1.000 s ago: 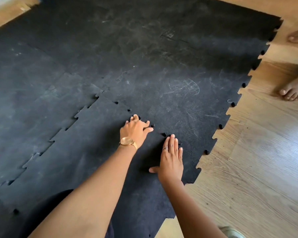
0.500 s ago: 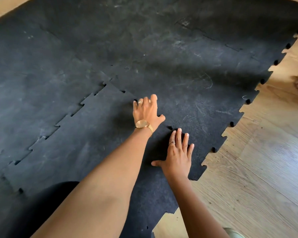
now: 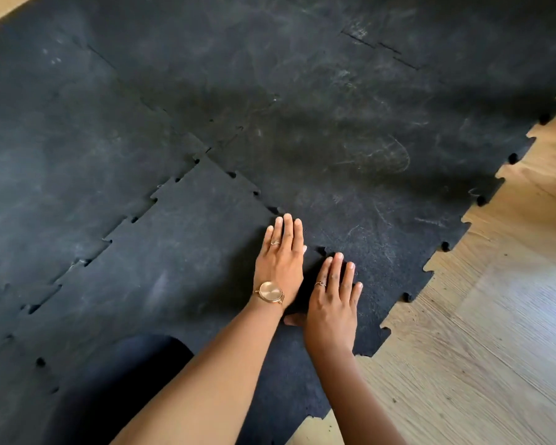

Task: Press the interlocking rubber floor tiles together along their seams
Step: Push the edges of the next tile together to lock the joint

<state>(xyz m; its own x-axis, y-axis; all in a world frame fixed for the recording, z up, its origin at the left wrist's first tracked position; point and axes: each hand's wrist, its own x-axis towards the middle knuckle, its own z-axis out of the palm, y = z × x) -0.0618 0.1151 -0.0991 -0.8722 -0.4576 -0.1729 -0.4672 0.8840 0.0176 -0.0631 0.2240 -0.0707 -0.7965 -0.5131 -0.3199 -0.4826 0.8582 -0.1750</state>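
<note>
Black interlocking rubber floor tiles cover most of the floor. The near tile (image 3: 174, 268) lies slightly raised, its toothed seams not flush with the left tile (image 3: 61, 155) and the right tile (image 3: 366, 187). My left hand (image 3: 281, 261), wearing a gold watch and a ring, lies flat with fingers together on the seam between the near tile and the right tile. My right hand (image 3: 333, 297) lies flat just beside it, fingers slightly spread, on the same seam. Neither hand holds anything.
Wooden floor (image 3: 495, 332) shows to the right beyond the tiles' toothed outer edge. My dark-clothed knee (image 3: 135, 374) rests on the near tile at the bottom. More joined tiles (image 3: 302, 59) stretch to the far side.
The view has shifted, so a bare foot at the right edge is out of sight. My left hand went from bent fingers to a flat palm on the seam. My right hand stays flat beside it.
</note>
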